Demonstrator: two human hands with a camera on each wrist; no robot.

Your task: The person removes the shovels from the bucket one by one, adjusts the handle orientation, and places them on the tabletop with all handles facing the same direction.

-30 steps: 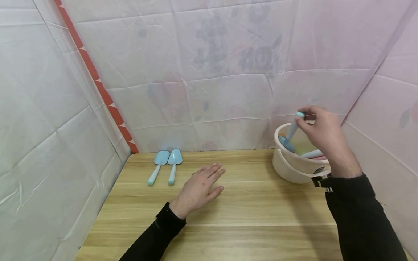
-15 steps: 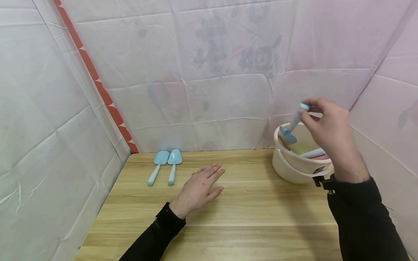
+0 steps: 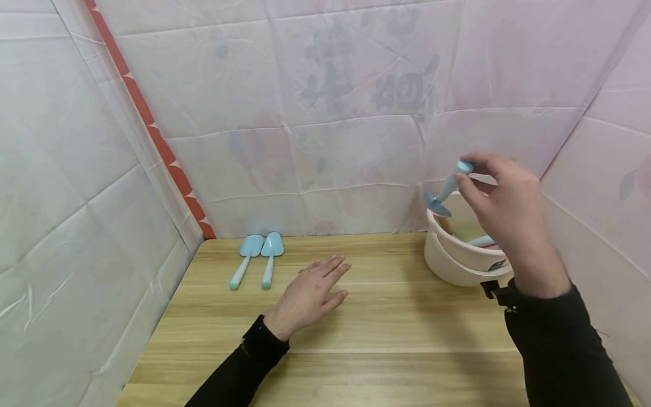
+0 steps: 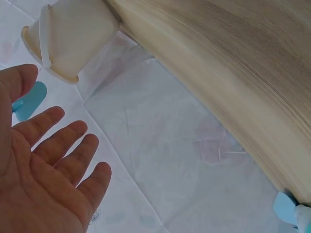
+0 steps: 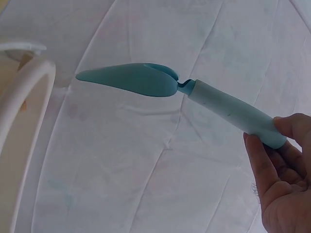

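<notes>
At the back right, my right hand (image 3: 508,203) pinches the end of a small blue shovel's handle between thumb and fingers. The shovel (image 3: 450,186) hangs blade down over the left rim of a cream bucket (image 3: 455,265). In the right wrist view the shovel (image 5: 223,107) shows in profile, with the bucket rim (image 5: 34,82) to its left. My left hand (image 3: 307,294) lies over the middle of the table with fingers straight and holds nothing. To its left, two more blue shovels (image 3: 246,263) (image 3: 272,257) lie side by side, blades toward the wall.
Inside the bucket are a pale handle (image 3: 480,241) and something pink and green, partly hidden by my right hand. The wooden table (image 3: 356,367) meets a white printed cloth wall (image 3: 351,147) at its back edge. More cloth hangs at left and right.
My right hand has lifted the shovel up out of the bucket and carried it left over the rim. The left hand and the two lying shovels have stayed put.
</notes>
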